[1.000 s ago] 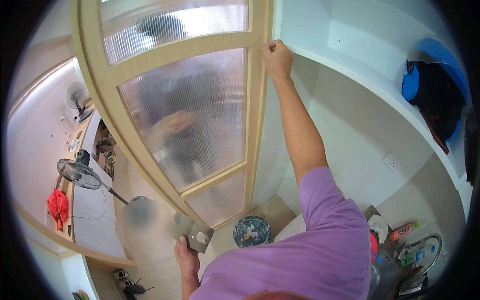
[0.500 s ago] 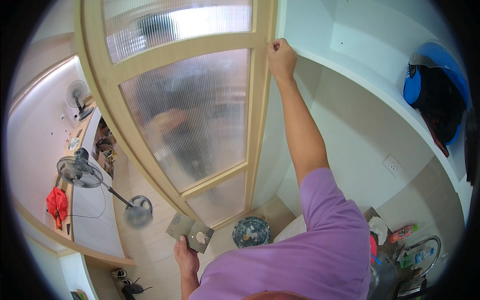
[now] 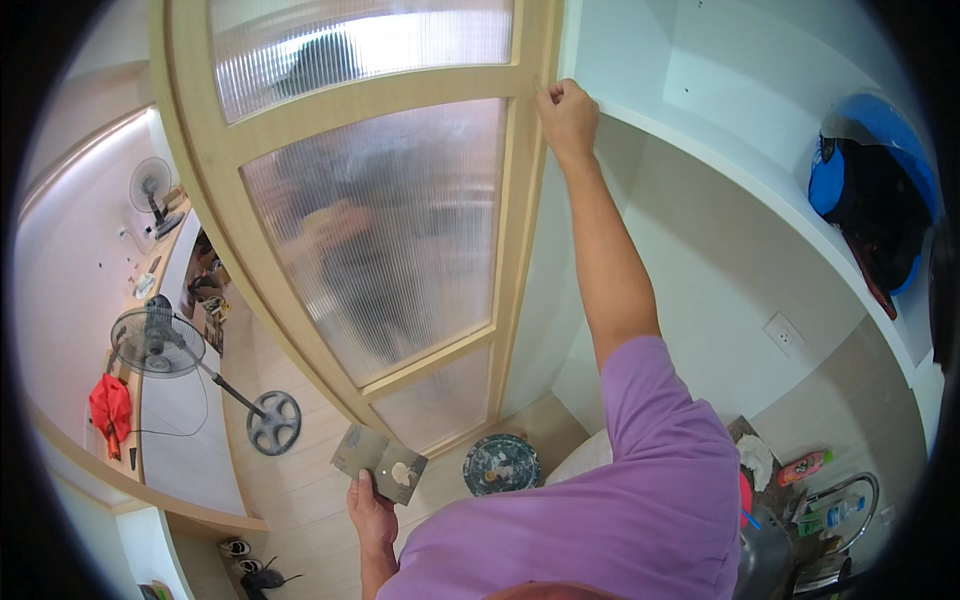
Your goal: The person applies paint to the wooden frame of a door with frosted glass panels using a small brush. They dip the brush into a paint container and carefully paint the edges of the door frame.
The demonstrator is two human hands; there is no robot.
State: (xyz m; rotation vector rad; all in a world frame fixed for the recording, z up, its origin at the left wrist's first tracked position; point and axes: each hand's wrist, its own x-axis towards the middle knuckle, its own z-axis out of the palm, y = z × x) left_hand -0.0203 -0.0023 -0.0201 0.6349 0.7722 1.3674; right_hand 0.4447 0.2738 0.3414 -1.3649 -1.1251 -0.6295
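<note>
We see the right hand [image 3: 566, 112] raised high, its fingers pinched together against the right edge of the wooden door frame [image 3: 528, 190], right where the frame meets the white wall [image 3: 700, 260]. Something small may be held in that pinch, but we cannot tell what. The door holds panes of ribbed frosted glass [image 3: 390, 240], through which only blurred shapes show.

Low in the view, the left hand [image 3: 372, 515] is closed around the lower edge of a flat grey metal plate [image 3: 379, 463], holding it roughly level, with a dab of pale filler [image 3: 401, 474] sitting on its near right part. Just to the right of the plate, on the wooden floor [image 3: 300, 490], stands a round dark tub [image 3: 501, 465] with a smeared top.

To the left, a standing fan [image 3: 160, 345] leans over the floor beside a long desk [image 3: 180, 440], and a red cloth [image 3: 110, 410] hangs at that desk's far edge. On the upper right a white shelf [image 3: 760, 190] carries a blue and black bundle [image 3: 870, 190].
</note>
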